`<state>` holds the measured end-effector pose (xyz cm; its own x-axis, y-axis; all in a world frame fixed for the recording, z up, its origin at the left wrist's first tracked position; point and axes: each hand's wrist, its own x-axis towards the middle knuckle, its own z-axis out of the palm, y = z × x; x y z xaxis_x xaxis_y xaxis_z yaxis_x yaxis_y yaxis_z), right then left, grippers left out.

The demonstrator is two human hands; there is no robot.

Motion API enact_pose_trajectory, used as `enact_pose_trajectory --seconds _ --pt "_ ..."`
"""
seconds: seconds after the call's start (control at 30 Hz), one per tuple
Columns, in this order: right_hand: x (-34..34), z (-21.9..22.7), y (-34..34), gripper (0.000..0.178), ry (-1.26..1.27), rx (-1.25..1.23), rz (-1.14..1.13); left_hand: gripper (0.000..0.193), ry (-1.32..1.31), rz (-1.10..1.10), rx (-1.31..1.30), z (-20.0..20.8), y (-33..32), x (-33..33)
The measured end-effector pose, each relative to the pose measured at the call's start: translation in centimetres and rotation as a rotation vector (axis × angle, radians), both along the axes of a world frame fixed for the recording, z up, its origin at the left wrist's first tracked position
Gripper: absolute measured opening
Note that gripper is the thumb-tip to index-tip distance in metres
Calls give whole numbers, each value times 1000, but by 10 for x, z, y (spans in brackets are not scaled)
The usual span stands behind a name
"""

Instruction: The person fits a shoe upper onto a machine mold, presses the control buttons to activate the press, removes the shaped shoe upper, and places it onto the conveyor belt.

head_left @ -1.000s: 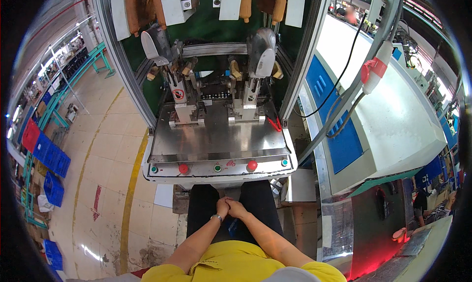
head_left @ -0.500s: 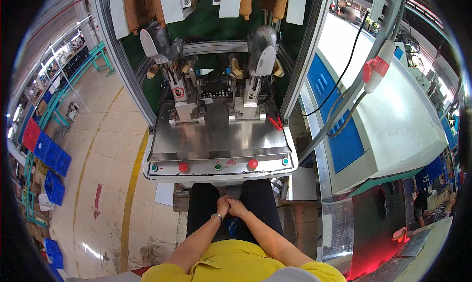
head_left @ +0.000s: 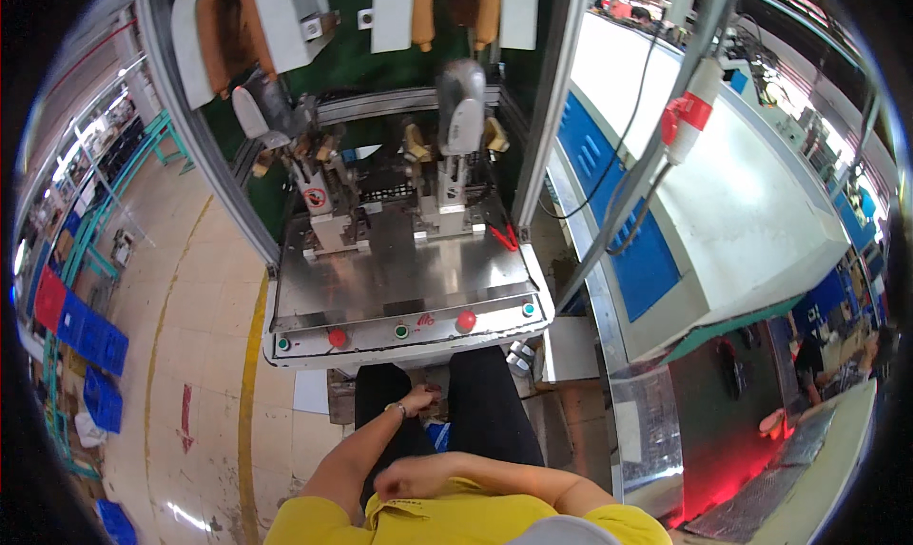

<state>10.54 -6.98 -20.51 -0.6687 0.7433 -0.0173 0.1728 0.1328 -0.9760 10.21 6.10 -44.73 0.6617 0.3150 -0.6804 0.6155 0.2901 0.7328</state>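
Note:
My left hand (head_left: 418, 400), with a bracelet or watch at the wrist, hovers over my lap between my dark-trousered legs. Its fingers are loosely apart and hold nothing I can see. My right hand (head_left: 415, 476) is drawn up against the front of my yellow shirt (head_left: 447, 512), near its chest pocket; it is blurred and its fingers are bent out of sight. Ahead stands a machine with a metal table (head_left: 399, 283). On it are two upright shoe-shaped forms, a left one (head_left: 262, 112) and a right one (head_left: 464, 107), both apart from my hands.
Along the machine's front edge run red push buttons (head_left: 338, 338) and green ones (head_left: 401, 332). Brown padded moulds (head_left: 228, 31) hang above. Red-handled pliers (head_left: 504, 238) lie at the table's right. A white and blue machine (head_left: 723, 212) stands to the right, blue crates (head_left: 90, 336) far left.
My hands, clasped together over my lap before, have parted. The right has come back to my shirt; the left stays over my lap. The view has turned, shifting the machine leftward.

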Motion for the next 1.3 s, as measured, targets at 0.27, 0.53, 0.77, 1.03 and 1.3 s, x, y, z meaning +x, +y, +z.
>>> enact_pose_trajectory --seconds 0.27,0.53,0.77,1.03,1.3 --pt "-47 -35 24 49 528 -193 533 32 -56 -469 521 32 1 -3" --pt "-60 -29 30 37 534 -117 487 31 11 -419 372 50 22 -23" --pt "-39 -12 46 35 532 -129 519 25 -25 -384 280 80 24 -31" --pt "-13 -15 32 33 476 -237 592 26 6 -526 434 89 14 -24" --pt "16 -24 31 34 424 88 590 25 81 -649 560 93 3 -22"
